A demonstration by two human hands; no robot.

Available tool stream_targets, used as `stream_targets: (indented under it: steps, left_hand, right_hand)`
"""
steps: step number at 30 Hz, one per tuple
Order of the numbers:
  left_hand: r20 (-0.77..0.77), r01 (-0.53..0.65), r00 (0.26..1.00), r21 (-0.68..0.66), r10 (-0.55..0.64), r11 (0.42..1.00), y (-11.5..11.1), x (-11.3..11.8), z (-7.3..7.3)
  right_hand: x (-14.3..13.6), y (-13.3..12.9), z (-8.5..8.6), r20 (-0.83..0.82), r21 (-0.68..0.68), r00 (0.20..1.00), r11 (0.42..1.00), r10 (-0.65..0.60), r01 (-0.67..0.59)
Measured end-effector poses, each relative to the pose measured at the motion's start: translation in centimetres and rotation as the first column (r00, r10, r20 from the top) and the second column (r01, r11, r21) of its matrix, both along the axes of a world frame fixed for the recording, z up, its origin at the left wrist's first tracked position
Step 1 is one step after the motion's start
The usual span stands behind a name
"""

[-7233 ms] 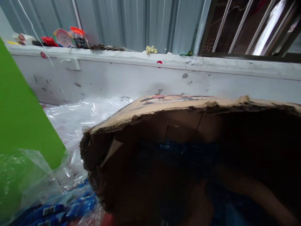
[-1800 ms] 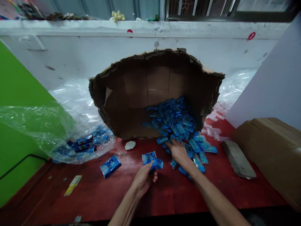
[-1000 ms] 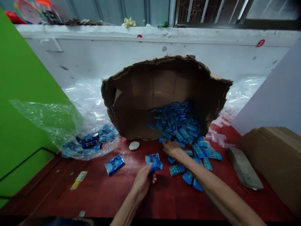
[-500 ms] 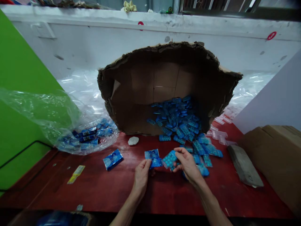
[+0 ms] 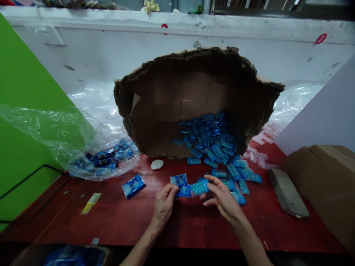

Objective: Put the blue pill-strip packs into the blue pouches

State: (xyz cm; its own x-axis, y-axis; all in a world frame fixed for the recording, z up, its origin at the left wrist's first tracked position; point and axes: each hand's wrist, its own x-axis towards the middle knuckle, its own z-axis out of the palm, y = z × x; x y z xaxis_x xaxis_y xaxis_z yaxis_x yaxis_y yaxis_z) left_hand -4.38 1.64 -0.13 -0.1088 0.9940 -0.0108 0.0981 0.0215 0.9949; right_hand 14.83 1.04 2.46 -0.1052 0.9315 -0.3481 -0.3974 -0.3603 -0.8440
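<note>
Left hand (image 5: 164, 201) pinching small blue box (image 5: 184, 190); right hand (image 5: 224, 198) pinching pack (image 5: 199, 187), far end at box's right side. Step: seemingly inserting pack. Next calls for straight, gentle push.

Workshop, hand-packing type. Red bench (image 5: 111, 225) boxed into a bay by a green panel (image 5: 24, 66) and a pale panel (image 5: 324, 114); ledge (image 5: 119, 20) behind has a red "3" tag (image 5: 321, 38). Bulk goods sit right on the worktop: torn carton (image 5: 166, 92) spilling blue packs (image 5: 213, 147), clear bag (image 5: 63, 127) with blue boxes (image 5: 104, 154), loose plastic pieces (image 5: 257, 158). Brown box (image 5: 321, 181) at right. Wall (image 5: 91, 59) scuffed and chipped, barred window (image 5: 257, 8) above, oddments along the ledge.
</note>
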Motion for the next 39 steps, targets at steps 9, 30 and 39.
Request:
stream_targets:
  steps: [9,30,39]
  left_hand:
    - [0.039,0.091,0.995,-0.064,-0.088,0.994,0.0,-0.5,-0.9]
    - [0.06,0.098,0.994,-0.097,-0.092,0.99,0.0,-0.1,0.2]
    - [0.076,0.112,0.991,-0.093,-0.106,0.989,0.4,0.5,0.1]
  right_hand:
    - [-0.3,-1.3,-0.3,-0.067,0.019,0.998,1.0,0.02,-0.019]
    - [-0.8,-3.3,-1.0,-0.082,0.027,0.993,0.996,-0.084,0.086]
    - [-1.0,-3.3,-1.5,-0.022,0.047,0.997,0.996,-0.08,0.081]
